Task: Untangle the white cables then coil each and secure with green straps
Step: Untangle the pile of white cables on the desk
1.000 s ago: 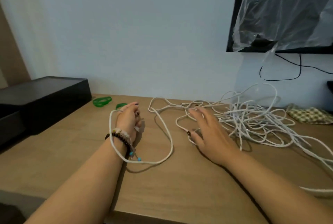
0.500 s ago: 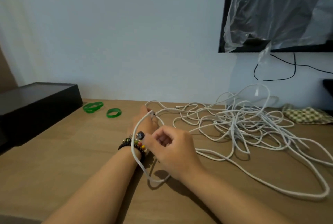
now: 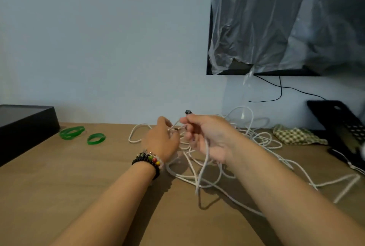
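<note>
A tangle of white cables point(image 3: 262, 139) lies on the wooden table point(image 3: 59, 176), spreading from the middle to the right edge. My left hand point(image 3: 161, 141), with a beaded bracelet at the wrist, is raised a little and holds a white cable point(image 3: 203, 163) near its end. My right hand point(image 3: 205, 137) is close beside it, fingers curled round the same cable, which hangs down from the palm in a loop to the table. Two green straps point(image 3: 72, 132) point(image 3: 96, 138) lie flat at the back left, apart from both hands.
A black box point(image 3: 23, 123) stands at the left edge. A screen wrapped in clear plastic point(image 3: 286, 24) hangs on the wall with a black wire below it. A checked cloth point(image 3: 296, 137) and a black device point(image 3: 343, 127) sit at the back right.
Both hands have risen off the table and come together farther back. The cable loop that ran round my left wrist now hangs from my right hand. The view has tilted up.
</note>
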A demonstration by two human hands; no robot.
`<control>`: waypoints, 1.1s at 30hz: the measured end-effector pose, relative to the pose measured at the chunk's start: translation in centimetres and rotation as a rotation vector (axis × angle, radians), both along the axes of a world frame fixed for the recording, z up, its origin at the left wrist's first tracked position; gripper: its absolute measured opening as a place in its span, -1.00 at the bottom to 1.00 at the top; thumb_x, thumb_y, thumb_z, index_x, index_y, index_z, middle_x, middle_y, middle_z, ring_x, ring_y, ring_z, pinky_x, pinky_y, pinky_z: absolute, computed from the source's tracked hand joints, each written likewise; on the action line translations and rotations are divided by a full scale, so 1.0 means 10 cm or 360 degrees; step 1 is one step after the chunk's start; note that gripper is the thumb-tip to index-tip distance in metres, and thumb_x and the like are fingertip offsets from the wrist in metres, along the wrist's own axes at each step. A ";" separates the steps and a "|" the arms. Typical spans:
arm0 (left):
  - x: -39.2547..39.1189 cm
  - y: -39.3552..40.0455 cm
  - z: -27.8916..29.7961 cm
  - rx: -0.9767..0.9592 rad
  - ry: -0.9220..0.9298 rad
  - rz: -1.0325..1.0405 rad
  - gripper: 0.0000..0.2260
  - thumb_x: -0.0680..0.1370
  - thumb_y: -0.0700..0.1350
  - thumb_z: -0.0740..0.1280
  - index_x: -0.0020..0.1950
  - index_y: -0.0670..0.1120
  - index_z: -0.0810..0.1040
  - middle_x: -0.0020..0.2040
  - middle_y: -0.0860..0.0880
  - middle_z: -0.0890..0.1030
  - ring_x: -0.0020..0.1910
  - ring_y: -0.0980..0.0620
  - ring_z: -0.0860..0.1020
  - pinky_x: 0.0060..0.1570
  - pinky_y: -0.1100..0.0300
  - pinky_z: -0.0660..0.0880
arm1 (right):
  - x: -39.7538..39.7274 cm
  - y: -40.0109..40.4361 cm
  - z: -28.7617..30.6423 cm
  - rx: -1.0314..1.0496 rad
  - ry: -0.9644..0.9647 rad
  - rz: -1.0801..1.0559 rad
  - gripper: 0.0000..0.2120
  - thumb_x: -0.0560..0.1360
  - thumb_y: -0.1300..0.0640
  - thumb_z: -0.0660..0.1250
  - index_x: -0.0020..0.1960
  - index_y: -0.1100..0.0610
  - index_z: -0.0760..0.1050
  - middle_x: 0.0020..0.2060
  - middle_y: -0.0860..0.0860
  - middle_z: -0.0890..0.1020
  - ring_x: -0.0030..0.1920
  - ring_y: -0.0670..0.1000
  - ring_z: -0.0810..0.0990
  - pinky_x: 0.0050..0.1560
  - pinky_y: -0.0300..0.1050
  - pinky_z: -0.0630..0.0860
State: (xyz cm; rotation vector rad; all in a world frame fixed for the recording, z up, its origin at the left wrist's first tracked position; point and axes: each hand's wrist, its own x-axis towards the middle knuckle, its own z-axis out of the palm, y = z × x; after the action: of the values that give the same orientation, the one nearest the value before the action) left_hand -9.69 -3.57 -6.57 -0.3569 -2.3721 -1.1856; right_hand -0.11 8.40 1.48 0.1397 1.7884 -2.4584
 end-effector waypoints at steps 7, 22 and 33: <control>0.29 0.23 0.15 0.1048 -0.0805 -0.1014 -0.76 0.57 -0.25 0.08 -0.20 -0.19 0.49 -0.47 0.03 0.32 -0.52 0.09 0.20 -0.54 0.31 0.17 | -0.18 0.69 -0.33 0.0634 0.0423 -0.0685 -0.72 0.62 0.17 0.16 -0.20 0.19 0.53 -0.55 -0.03 0.30 -0.56 -0.05 0.18 -0.52 -0.22 0.08; 0.34 0.17 0.02 0.1354 -0.0911 -0.1473 -0.84 0.44 -0.14 0.32 -0.17 -0.03 0.71 0.18 -0.07 0.63 0.10 0.04 0.58 0.13 0.05 0.48 | -0.11 0.60 -0.84 0.0717 0.0719 -0.0464 -0.73 0.57 0.20 0.18 -0.27 0.29 0.42 -0.51 0.05 0.23 -0.52 -0.03 0.15 -0.48 -0.15 0.05; 0.44 0.16 0.09 0.1365 -0.0865 -0.1593 -0.85 0.52 -0.16 0.31 -0.14 -0.03 0.67 0.16 -0.12 0.65 0.05 0.00 0.57 -0.09 0.19 0.50 | -0.01 0.48 -0.84 0.0710 0.0626 -0.0052 -0.67 0.62 0.14 0.15 -0.17 0.25 0.60 -0.55 -0.04 0.24 -0.54 -0.08 0.16 -0.51 -0.24 0.12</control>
State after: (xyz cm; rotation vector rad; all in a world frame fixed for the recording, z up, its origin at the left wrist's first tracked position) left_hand -5.26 -1.94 -5.68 -1.0603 -1.7225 -2.8791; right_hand -0.16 13.22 -6.96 -0.3080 2.4923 -2.1740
